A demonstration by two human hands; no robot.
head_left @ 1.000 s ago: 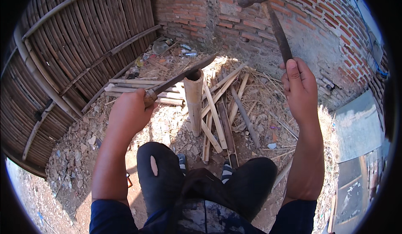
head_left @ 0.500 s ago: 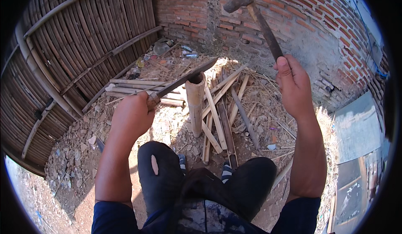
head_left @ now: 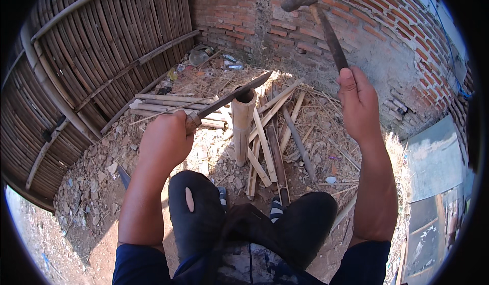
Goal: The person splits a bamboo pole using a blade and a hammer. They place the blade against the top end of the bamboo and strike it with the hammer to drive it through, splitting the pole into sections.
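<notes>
In our left hand (head_left: 165, 137), fingers closed around its wooden handle, we hold a knife (head_left: 234, 98) whose blade slants up and away to the right. The blade lies across the open top of a bamboo tube (head_left: 241, 132); we cannot tell whether its edge touches the rim. The tube stands upright on the ground (head_left: 102, 224), just ahead of our knees. Our right hand (head_left: 358, 104) grips a hammer (head_left: 328, 35) by the end of its handle, the head raised, well apart from the knife. Split bamboo strips (head_left: 265, 146) lie crossed just right of the tube, and bamboo poles (head_left: 175, 101) lie behind it to the left, near the slatted fence (head_left: 112, 35).
</notes>
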